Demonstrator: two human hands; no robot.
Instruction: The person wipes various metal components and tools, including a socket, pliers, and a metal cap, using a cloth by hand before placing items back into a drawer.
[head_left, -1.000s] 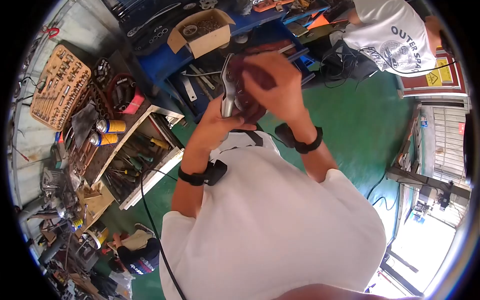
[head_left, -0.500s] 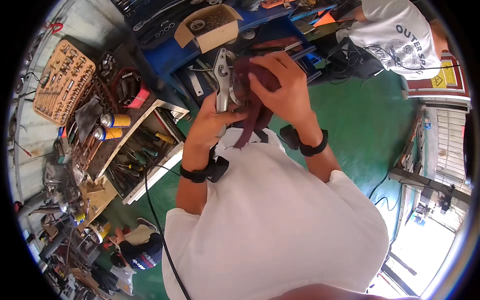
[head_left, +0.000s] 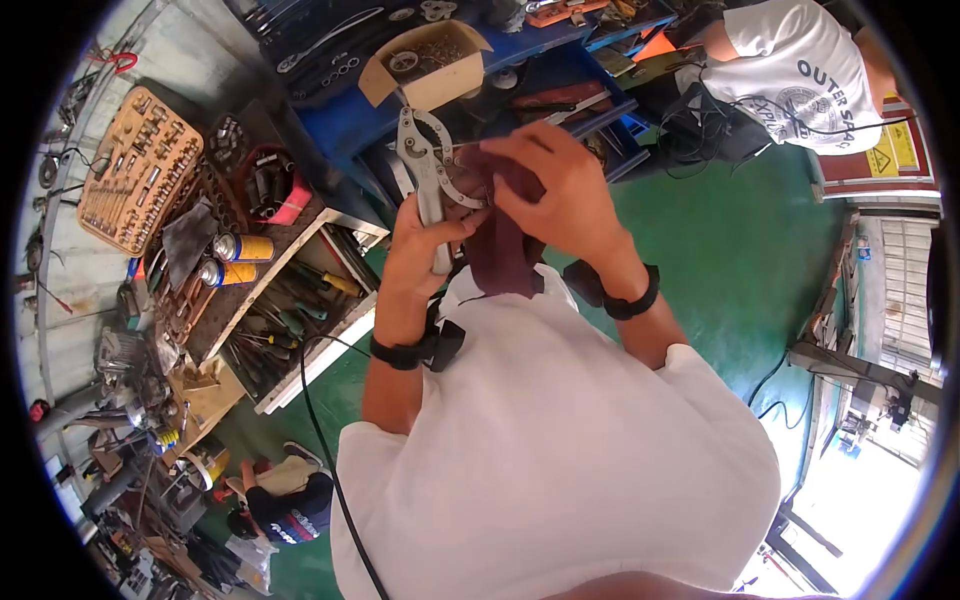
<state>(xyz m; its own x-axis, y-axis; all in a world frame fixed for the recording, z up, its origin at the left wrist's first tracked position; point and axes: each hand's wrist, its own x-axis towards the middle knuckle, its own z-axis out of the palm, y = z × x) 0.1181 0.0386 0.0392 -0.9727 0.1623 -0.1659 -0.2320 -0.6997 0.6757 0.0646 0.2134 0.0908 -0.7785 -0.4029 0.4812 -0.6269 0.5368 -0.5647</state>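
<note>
My left hand is closed around the silver handle of a pair of large curved-jaw pliers, which stand upright with riveted, rounded jaws at the top. In my right hand is a dark maroon cloth, gripped between bent fingers. The cloth lies against the right side of the pliers and hangs down in front of my shirt. Part of the jaws and the fingertips of my right hand are hidden by the cloth or slightly blurred.
Beyond my hands, a cardboard box of small parts stands on a blue tool cabinet with an open drawer. At left are a socket set, spray cans and a tool shelf. Other people are at upper right and lower left.
The jaws of the pliers have tilted left and show more fully. The cloth now hangs wider and lower, and my right hand has shifted slightly down.
</note>
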